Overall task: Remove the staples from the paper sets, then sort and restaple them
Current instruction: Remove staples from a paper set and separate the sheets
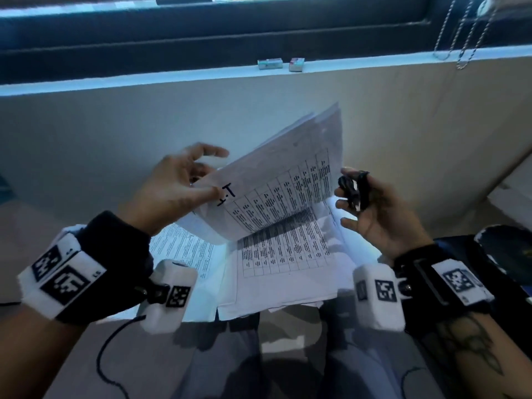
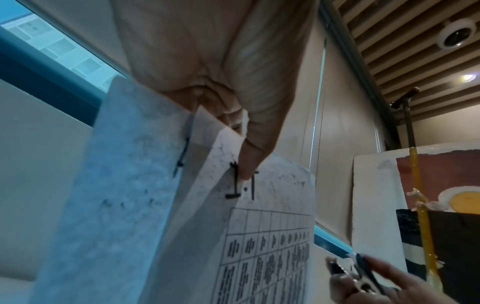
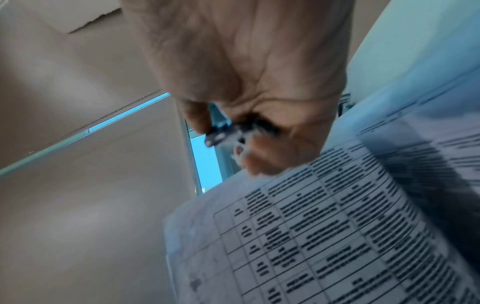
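Nearest the head camera, at five and seven o'clock, sit the two wrist-worn camera units with their black-and-white markers. Just beyond them loose printed sheets [image 1: 288, 272] lie spread flat at six o'clock, their tables of text facing up. Above these the left hand [image 1: 172, 188], at nine o'clock, pinches the corner of a paper set [image 1: 276, 180] between thumb and fingers beside a handwritten mark, and the pages fan upward toward twelve o'clock. Opposite it at three o'clock, the right hand [image 1: 371, 208] curls thumb and fingers around a small black staple remover [image 1: 352, 191], near the set's far edge but apart from it. Farther off at twelve o'clock, two small boxes [image 1: 280, 64] rest on the window ledge [image 1: 144, 77], and bead chains [image 1: 460, 33] hang at one o'clock.
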A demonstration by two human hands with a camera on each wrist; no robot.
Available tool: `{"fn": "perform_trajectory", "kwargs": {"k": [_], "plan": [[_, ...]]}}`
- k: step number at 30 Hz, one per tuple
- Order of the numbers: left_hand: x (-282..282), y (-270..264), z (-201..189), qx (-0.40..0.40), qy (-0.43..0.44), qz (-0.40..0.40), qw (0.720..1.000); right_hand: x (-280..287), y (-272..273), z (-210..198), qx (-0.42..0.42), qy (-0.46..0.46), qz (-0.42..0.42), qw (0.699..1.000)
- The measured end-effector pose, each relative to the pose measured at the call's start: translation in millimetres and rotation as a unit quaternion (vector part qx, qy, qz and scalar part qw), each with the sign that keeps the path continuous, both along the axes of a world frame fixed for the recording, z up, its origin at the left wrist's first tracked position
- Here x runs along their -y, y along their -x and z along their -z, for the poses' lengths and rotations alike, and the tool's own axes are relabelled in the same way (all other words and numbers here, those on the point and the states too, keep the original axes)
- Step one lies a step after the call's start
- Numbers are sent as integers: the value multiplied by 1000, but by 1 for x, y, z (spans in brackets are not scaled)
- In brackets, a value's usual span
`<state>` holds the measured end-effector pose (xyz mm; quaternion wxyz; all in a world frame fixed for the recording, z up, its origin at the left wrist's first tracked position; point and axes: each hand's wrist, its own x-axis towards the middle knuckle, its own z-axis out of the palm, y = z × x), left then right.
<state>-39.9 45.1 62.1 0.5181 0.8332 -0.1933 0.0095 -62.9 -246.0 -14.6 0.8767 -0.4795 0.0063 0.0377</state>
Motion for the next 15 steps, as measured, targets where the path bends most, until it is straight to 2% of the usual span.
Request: {"fn": "perform_trajectory", "kwargs": {"k": [2, 4, 6, 8, 9, 11, 15], "plan": [[0, -3, -7, 11, -9, -3, 1000, 3, -4, -12, -3, -43, -5, 999], [1, -8, -14, 18, -23, -1, 1000, 1, -7, -23, 14, -28, 29, 999], [0, -13, -21, 24, -36, 9, 999, -3, -13, -31, 58, 109, 126, 984], [-1, -19, -27, 24, -44, 18, 999, -8, -20, -38, 120, 258, 202, 937], [-2, -22, -30, 18, -44, 25, 999, -11, -23, -41, 145, 300, 204, 921], [-4, -24, -35, -2, -36, 50, 998, -15, -29, -48, 167, 340, 172, 909], [-11, -27, -42, -7, -32, 91, 995, -24, -39, -61, 160, 303, 116, 932]]}}
